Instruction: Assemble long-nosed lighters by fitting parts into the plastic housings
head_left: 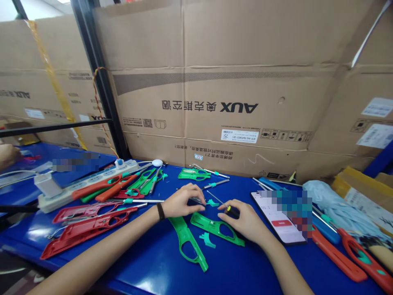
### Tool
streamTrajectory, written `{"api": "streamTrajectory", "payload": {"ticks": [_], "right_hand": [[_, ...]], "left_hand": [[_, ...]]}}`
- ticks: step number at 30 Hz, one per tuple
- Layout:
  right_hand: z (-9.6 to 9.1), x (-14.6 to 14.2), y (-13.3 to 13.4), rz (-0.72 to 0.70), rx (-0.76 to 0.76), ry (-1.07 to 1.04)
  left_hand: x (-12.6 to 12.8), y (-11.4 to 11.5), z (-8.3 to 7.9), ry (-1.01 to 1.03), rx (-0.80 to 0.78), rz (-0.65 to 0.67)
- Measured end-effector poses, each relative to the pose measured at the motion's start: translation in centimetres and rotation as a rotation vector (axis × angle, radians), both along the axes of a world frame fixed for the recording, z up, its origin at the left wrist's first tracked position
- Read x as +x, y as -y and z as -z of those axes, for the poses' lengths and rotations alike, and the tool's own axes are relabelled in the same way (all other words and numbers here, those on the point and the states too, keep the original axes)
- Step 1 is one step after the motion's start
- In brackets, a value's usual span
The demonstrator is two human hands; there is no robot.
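Note:
My right hand (244, 219) is closed round a screwdriver (232, 211) with a black and yellow handle, its thin shaft pointing up and left. My left hand (186, 200) has its fingers curled in over a small greyish metal part, mostly hidden by them. Beneath the hands lie two green lighter shell halves: one half (188, 241) just below my left hand, the other half (215, 227) between both hands. One teal trigger piece (208, 239) rests below that second half. Another teal piece (212, 203) lies between my fingertips and the screwdriver's shaft.
Red shell halves (92, 229), orange lighters (116, 188) and a white power strip (92, 182) lie left. More green shells (194, 174) lie behind. A phone (276, 221), orange-handled lighters (337, 254) and a blue plastic bag (340, 205) stand right. Cardboard (202, 90) walls the back.

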State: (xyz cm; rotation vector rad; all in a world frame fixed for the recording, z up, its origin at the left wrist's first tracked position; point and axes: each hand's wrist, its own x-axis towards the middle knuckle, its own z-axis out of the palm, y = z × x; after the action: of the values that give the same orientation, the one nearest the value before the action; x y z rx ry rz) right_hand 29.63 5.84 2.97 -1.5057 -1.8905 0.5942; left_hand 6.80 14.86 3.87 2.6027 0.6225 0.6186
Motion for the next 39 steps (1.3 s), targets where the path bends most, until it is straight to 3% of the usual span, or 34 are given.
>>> {"api": "streamTrajectory", "payload": {"ticks": [3,8,12,39], "right_hand": [[-0.1,-0.5,0.1,-0.047,0.049,0.015],[0.2,-1.3,0.5,-0.157,0.019,0.084],[0.3,-1.5,0.7,-0.151,0.001,0.117],[-0.5,-2.2,1.2,-0.192,-0.011,0.211]], "left_hand": [[0.4,1.4,0.0,-0.069,0.010,0.089],[0.3,1.9,0.9,-0.103,0.033,0.072],[0.1,1.6,1.3,-0.096,0.022,0.065],[-0.5,1.3,0.5,-0.159,-0.021,0.111]]}}
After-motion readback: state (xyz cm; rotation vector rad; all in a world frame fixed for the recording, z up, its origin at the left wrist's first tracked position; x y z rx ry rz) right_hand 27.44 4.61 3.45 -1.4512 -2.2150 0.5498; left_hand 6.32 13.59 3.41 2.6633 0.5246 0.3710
